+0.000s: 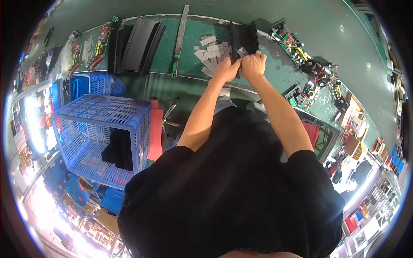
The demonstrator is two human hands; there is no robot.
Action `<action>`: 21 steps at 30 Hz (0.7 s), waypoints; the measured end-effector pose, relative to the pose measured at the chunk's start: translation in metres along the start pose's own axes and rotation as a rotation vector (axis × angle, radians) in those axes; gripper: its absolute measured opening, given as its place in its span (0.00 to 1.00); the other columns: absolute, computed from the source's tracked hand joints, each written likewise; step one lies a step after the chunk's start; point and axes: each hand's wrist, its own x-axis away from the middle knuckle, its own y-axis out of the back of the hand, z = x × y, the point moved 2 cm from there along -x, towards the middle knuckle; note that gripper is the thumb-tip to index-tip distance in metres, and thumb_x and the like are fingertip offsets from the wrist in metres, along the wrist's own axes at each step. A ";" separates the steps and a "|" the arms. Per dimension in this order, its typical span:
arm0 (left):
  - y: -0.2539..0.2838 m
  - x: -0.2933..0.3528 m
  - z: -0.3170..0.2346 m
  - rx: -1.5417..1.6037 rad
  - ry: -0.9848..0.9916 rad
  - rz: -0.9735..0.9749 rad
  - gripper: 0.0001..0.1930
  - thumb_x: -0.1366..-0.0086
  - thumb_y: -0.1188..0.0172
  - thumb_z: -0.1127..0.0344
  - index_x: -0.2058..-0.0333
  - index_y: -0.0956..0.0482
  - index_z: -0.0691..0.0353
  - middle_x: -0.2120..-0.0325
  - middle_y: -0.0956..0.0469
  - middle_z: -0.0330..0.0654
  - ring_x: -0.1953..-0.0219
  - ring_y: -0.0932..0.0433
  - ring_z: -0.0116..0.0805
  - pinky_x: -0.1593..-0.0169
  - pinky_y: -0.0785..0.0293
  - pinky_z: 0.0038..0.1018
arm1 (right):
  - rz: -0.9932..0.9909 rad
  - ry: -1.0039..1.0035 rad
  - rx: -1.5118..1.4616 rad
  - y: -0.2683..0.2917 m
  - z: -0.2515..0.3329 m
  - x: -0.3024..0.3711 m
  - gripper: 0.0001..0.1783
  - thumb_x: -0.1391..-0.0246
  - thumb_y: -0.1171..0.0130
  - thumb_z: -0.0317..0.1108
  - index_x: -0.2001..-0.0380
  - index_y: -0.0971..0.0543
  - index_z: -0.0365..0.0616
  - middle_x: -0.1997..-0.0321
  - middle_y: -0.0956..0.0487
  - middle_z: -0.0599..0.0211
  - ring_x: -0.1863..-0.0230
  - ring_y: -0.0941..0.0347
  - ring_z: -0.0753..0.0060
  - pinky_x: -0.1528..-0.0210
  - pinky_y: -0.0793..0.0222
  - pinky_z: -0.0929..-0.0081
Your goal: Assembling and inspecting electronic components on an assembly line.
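Note:
In front of me on the green bench lies a black U-shaped channel [243, 36], its long sides running away from me. My left hand [225, 70] is at its near left edge, fingers curled on the side wall and thumb pointing right. My right hand [254, 65] is closed at the near right part of the channel, with a small grey metal plate [242, 52] at its fingertips, tilted inside the channel. The fingertips of both hands are partly hidden. Left of the channel is a loose pile of similar flat metal plates [211, 52], some with holes.
A long flat file with a green handle [176, 64] lies left of the pile. More black channels [140, 45] stand farther left. Wired circuit boards [297, 51] line the right side. A blue plastic crate [97, 114] holding a black piece stands at my left.

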 end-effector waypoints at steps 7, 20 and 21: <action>-0.004 0.008 0.027 0.217 -0.165 -0.196 0.22 0.35 0.48 0.51 0.68 0.26 0.71 0.74 0.22 0.55 0.68 0.22 0.54 0.63 0.29 0.42 | -0.132 -0.067 -0.126 0.016 -0.013 0.010 0.11 0.60 0.38 0.42 0.77 0.20 0.46 0.71 0.19 0.66 0.55 0.30 0.58 0.51 0.43 0.59; -0.006 0.070 -0.035 0.865 -0.047 -0.013 0.16 0.36 0.41 0.56 0.62 0.23 0.66 0.67 0.20 0.39 0.64 0.21 0.27 0.66 0.26 0.25 | -0.597 0.081 -0.377 0.066 -0.032 0.086 0.10 0.61 0.34 0.35 0.75 0.25 0.52 0.74 0.24 0.76 0.66 0.31 0.66 0.61 0.45 0.64; -0.006 0.073 -0.033 0.887 -0.036 -0.042 0.14 0.37 0.40 0.58 0.64 0.23 0.66 0.69 0.20 0.39 0.65 0.21 0.28 0.66 0.25 0.25 | -0.608 0.082 -0.388 0.065 -0.032 0.086 0.10 0.61 0.34 0.35 0.75 0.25 0.52 0.74 0.24 0.76 0.66 0.31 0.66 0.61 0.45 0.64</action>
